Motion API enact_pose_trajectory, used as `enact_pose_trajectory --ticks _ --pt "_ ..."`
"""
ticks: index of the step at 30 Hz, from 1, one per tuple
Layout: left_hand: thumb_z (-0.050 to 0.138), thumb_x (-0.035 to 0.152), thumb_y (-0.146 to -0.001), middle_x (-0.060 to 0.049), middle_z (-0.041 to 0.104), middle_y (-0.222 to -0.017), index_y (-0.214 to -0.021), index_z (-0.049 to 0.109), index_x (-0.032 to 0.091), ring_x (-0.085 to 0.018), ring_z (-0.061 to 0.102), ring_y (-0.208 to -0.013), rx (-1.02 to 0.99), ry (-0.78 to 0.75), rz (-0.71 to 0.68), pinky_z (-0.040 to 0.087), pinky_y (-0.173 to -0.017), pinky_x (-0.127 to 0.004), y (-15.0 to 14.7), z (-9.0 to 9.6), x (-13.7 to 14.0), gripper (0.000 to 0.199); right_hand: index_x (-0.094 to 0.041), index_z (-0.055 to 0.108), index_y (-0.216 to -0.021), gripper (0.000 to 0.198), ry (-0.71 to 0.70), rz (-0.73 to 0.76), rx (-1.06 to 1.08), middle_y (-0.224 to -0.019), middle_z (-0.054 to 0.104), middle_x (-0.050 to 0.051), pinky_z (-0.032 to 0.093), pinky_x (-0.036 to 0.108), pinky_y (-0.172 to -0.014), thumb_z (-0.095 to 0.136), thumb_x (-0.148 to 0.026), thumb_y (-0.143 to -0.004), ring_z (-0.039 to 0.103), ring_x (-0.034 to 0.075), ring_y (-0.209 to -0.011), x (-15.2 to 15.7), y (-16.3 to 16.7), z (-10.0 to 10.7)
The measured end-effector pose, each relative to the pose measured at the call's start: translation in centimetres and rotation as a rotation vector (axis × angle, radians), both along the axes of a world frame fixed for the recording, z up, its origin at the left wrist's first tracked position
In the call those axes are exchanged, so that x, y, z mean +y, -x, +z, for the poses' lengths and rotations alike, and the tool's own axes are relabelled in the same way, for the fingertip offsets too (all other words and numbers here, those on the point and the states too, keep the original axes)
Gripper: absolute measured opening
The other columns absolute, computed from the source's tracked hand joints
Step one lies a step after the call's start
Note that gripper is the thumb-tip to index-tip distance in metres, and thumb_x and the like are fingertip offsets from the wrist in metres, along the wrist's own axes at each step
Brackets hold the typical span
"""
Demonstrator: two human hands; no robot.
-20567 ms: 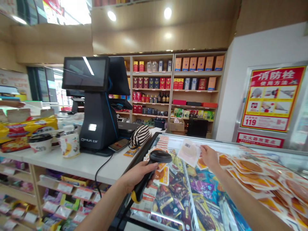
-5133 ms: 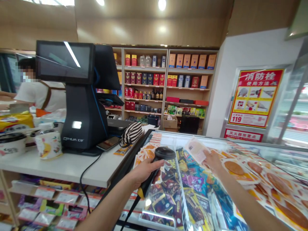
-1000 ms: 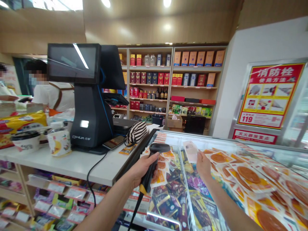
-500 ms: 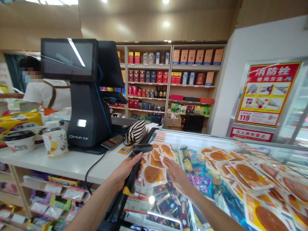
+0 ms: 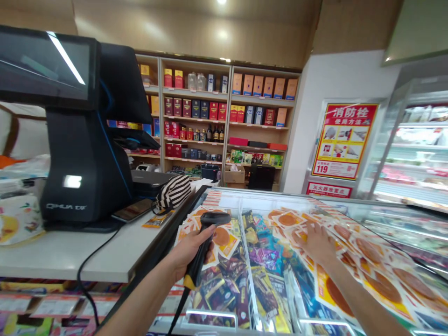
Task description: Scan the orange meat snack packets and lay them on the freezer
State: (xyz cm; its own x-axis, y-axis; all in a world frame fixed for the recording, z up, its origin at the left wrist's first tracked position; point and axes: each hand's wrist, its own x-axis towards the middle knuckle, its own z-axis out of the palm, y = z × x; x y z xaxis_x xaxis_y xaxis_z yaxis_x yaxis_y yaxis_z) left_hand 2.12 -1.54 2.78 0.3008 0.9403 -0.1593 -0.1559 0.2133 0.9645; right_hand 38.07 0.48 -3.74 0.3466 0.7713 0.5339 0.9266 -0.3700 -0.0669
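Observation:
My left hand is wrapped around the handle of a black and yellow barcode scanner, its head tilted up and its cord hanging down. Beneath and beyond the scanner lies a small group of flat clear packets, each with a round brown disc inside. Over on the right, my right hand lies with fingers apart on a larger spread of the same packets. Whether its fingertips grip any packet I cannot tell.
A chest freezer with colourful bagged goods fills the front. On the left, a counter carries a black register, a phone and a striped pouch. Shelves of boxes stand behind.
My right hand has moved from the small left group of packets to the larger spread on the right. My left hand still holds the scanner. The view has turned right.

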Motion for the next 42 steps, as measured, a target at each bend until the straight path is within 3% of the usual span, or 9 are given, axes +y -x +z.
enact_pose_trajectory --ticks 3,8,11,14,17,28,35,42 --pt "0.057 0.05 -0.059 0.004 0.049 -0.05 -0.068 0.045 0.015 -0.006 0.044 -0.039 0.013 0.005 -0.052 0.033 -0.039 -0.017 -1.3 0.0 0.1 0.038 -0.008 0.046 -0.108 0.059 0.061 -0.049 0.027 -0.107 0.049 0.02 0.034 0.05 -0.075 0.04 -0.051 -0.067 0.042 0.036 -0.1 -1.1 -1.8 -1.0" --pt "0.056 0.052 -0.059 0.004 0.048 -0.05 -0.07 0.046 0.015 -0.006 0.044 -0.039 0.063 -0.008 -0.076 0.032 -0.039 -0.018 -2.6 0.5 -0.5 0.04 -0.009 0.053 -0.099 0.038 -0.007 0.258 0.12 -0.105 0.054 0.016 0.032 0.037 -0.086 0.039 -0.031 -0.071 0.044 0.026 -0.101 -1.0 -1.3 -1.3" --pt "0.055 0.054 -0.059 0.004 0.048 -0.05 -0.071 0.045 0.015 -0.006 0.044 -0.039 0.076 -0.007 -0.104 0.032 -0.04 -0.019 -2.6 0.4 -0.7 0.041 -0.016 0.058 -0.093 0.033 -0.156 0.369 0.38 -0.095 0.059 0.01 0.032 0.036 -0.085 0.041 -0.031 -0.07 0.051 0.023 -0.093 -1.1 -0.8 -0.4" --pt "0.054 0.054 -0.059 0.005 0.047 -0.051 -0.071 0.044 0.016 -0.006 0.044 -0.04 0.063 -0.014 -0.128 0.032 -0.04 -0.019 -2.5 0.2 -0.8 0.041 -0.017 0.061 -0.085 0.031 -0.381 0.367 0.705 -0.082 0.062 0.009 0.033 0.04 -0.082 0.044 -0.036 -0.067 0.053 0.026 -0.084 -1.2 -0.1 0.7" --pt "0.054 0.052 -0.061 0.005 0.047 -0.052 -0.072 0.044 0.016 -0.006 0.044 -0.041 0.052 -0.012 -0.152 0.033 -0.041 -0.019 -2.2 0.2 -1.1 0.04 -0.015 0.06 -0.083 0.034 -0.498 0.38 0.896 -0.073 0.063 0.007 0.038 0.039 -0.077 0.043 -0.041 -0.067 0.055 0.025 -0.08 -0.3 1.3 1.3" --pt "0.054 0.05 -0.062 0.004 0.049 -0.052 -0.074 0.046 0.015 -0.006 0.043 -0.04 0.039 -0.024 -0.178 0.034 -0.04 -0.019 -0.5 1.0 -2.2 0.038 -0.018 0.056 -0.088 0.034 -0.584 0.646 1.535 -0.073 0.065 0.001 0.048 0.03 -0.062 0.05 -0.039 -0.062 0.06 0.019 -0.073 3.6 9.1 0.3" --pt "0.054 0.052 -0.061 0.004 0.049 -0.052 -0.074 0.047 0.015 -0.006 0.043 -0.039 0.013 -0.036 -0.159 0.034 -0.039 -0.019 0.2 1.0 -1.9 0.04 -0.017 0.057 -0.087 0.036 -0.6 0.685 1.609 -0.071 0.065 0.0 0.048 0.03 -0.061 0.055 -0.039 -0.058 0.06 0.018 -0.07 4.0 10.7 0.2" --pt "0.055 0.05 -0.061 0.005 0.047 -0.05 -0.071 0.043 0.016 -0.006 0.043 -0.039 -0.005 -0.026 -0.091 0.033 -0.038 -0.018 0.6 1.1 -1.5 0.038 -0.015 0.057 -0.089 0.038 -0.586 0.647 1.379 -0.075 0.064 0.003 0.046 0.031 -0.067 0.045 -0.043 -0.066 0.058 0.019 -0.076 4.5 10.9 -0.3"
